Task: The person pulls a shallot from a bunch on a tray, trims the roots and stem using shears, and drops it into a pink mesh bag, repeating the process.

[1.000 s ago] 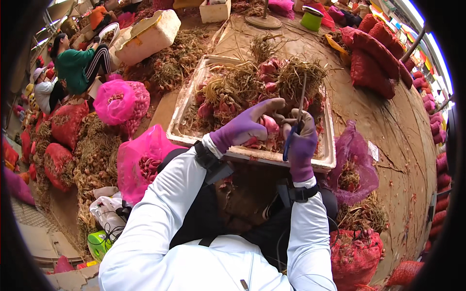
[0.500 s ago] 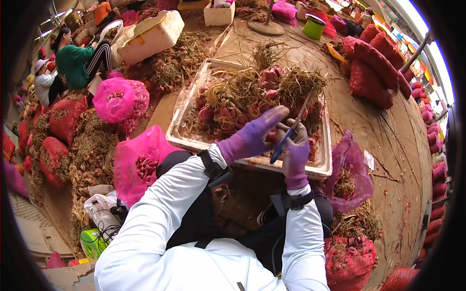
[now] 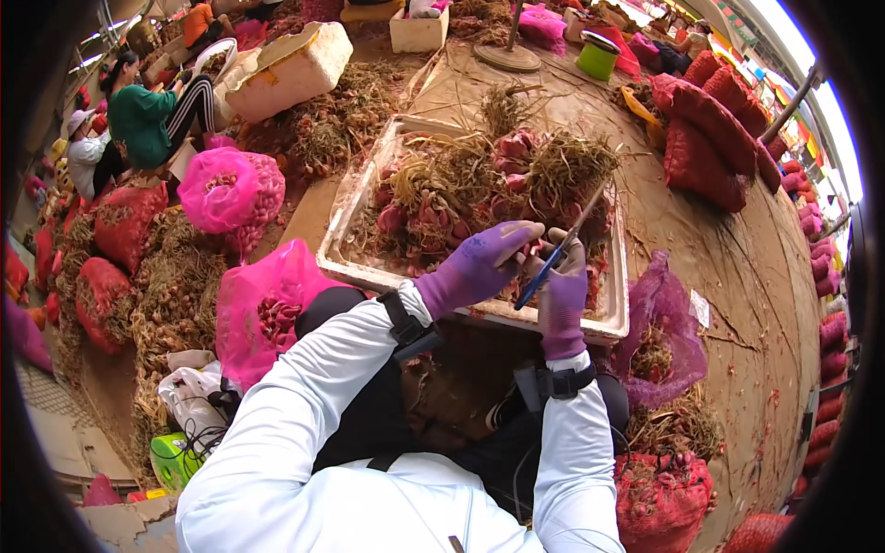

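A white foam tray (image 3: 343, 241) in front of me holds bunches of reddish shallots (image 3: 431, 221) with dry, straw-like stalks. My left hand (image 3: 475, 267), in a purple glove, is over the tray's near side. Its fingertips are pinched together around a small reddish shallot (image 3: 532, 247), mostly hidden by the fingers. Close beside it, my right hand (image 3: 563, 281), also gloved, is closed around blue-handled scissors (image 3: 538, 284). Their thin blades point up and away to the right, past a bunch of stalks. The fingers of both hands nearly meet.
Pink mesh bags (image 3: 263, 318) of shallots stand to the left, a purple mesh bag (image 3: 656, 346) and a red sack (image 3: 664, 502) to the right. Loose stalked shallots (image 3: 180, 295) are heaped at left. Farther off are a large foam box (image 3: 290, 74), a pole base (image 3: 507, 59) and seated people.
My left hand's fingers have drawn in from stretched out to a pinch near the right hand. The scissors remain in my right hand, shifted only slightly.
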A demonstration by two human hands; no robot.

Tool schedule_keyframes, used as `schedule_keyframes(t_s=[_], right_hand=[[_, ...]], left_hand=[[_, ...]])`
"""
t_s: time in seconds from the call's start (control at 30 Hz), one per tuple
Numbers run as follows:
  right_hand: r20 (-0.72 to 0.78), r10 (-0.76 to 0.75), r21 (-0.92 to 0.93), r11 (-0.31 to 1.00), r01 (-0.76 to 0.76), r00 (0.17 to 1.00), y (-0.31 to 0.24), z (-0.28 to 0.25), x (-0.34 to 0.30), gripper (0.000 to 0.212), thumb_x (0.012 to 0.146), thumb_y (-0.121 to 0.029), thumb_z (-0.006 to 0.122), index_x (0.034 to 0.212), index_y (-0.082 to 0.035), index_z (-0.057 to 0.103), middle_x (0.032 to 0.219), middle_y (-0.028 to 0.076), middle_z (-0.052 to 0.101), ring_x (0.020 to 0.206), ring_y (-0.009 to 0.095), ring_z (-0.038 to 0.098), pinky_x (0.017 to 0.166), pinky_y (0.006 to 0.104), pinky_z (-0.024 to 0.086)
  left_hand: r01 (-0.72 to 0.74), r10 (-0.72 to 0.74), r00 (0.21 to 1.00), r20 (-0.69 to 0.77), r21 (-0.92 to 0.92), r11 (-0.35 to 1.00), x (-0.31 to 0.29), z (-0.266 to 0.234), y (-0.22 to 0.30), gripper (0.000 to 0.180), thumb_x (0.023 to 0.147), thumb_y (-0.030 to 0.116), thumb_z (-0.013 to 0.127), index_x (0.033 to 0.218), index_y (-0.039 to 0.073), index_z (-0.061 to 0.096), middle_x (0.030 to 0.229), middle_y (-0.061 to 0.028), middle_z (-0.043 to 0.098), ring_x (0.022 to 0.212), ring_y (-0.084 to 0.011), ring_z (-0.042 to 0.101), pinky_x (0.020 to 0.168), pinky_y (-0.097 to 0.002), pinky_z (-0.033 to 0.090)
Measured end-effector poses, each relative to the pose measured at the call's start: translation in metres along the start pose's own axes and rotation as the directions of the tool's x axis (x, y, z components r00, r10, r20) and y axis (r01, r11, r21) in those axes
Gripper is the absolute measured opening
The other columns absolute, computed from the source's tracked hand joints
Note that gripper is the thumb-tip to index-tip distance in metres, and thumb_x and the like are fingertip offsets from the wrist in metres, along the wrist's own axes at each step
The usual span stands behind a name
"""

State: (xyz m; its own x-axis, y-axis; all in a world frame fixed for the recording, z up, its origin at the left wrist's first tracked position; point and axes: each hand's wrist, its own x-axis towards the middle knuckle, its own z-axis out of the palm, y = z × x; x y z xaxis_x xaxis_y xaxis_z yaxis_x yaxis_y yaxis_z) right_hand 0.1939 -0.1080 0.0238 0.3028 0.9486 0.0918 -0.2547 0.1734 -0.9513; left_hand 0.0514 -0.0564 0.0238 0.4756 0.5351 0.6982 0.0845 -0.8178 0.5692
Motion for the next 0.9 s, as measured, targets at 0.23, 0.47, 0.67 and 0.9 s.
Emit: schedule_keyframes(t_s=[0.23,0.47,0.67,0.9], right_hand=[[-0.013,-0.328,-0.715,0.663,0.221,0.945,-0.005,-0.008,0.003,0.034,0.083,0.001,0.063,0.115,-0.001,0.052,0.079,0.001,0.061,0.069,0.009,0.058,0.061,0.0203,0.049],[0.148,-0.095,-0.102,0.989,0.111,0.984,-0.019,-0.002,-0.001,0.041,0.083,0.007,0.059,0.122,-0.001,0.048,0.105,0.011,0.064,0.088,0.011,0.062,0.073,0.0217,0.052],[0.071,-0.135,-0.059,0.988,0.140,0.988,-0.006,0.003,0.001,0.043,0.081,0.008,0.058,0.122,0.000,0.047,0.104,0.013,0.065,0.086,0.013,0.063,0.072,0.0217,0.052],[-0.065,0.028,0.123,0.992,-0.020,0.997,-0.008,0.004,-0.005,0.042,0.080,0.009,0.059,0.119,-0.001,0.048,0.105,0.014,0.064,0.075,0.013,0.064,0.056,0.0209,0.053]], left_hand=[[0.118,-0.119,0.992,0.033,0.032,0.992,-0.001,0.001,0.001,0.041,0.086,-0.001,0.061,0.126,0.001,0.052,0.118,-0.0140,0.060,0.107,-0.0261,0.061,0.092,-0.0318,0.049],[0.601,-0.474,0.790,0.388,-0.640,0.478,0.002,-0.018,0.003,0.040,0.086,0.000,0.055,0.126,0.001,0.050,0.108,0.0004,0.059,0.095,-0.0045,0.055,0.084,-0.0224,0.048],[0.552,-0.464,0.827,0.318,-0.622,0.555,0.002,-0.015,0.006,0.032,0.085,-0.002,0.055,0.116,0.002,0.052,0.099,-0.0002,0.058,0.086,-0.0047,0.056,0.077,-0.0229,0.052],[0.551,-0.454,0.820,0.347,-0.690,0.469,-0.002,-0.007,0.001,0.033,0.084,-0.005,0.052,0.116,0.003,0.054,0.099,0.0013,0.058,0.089,-0.0045,0.054,0.079,-0.0218,0.048]])
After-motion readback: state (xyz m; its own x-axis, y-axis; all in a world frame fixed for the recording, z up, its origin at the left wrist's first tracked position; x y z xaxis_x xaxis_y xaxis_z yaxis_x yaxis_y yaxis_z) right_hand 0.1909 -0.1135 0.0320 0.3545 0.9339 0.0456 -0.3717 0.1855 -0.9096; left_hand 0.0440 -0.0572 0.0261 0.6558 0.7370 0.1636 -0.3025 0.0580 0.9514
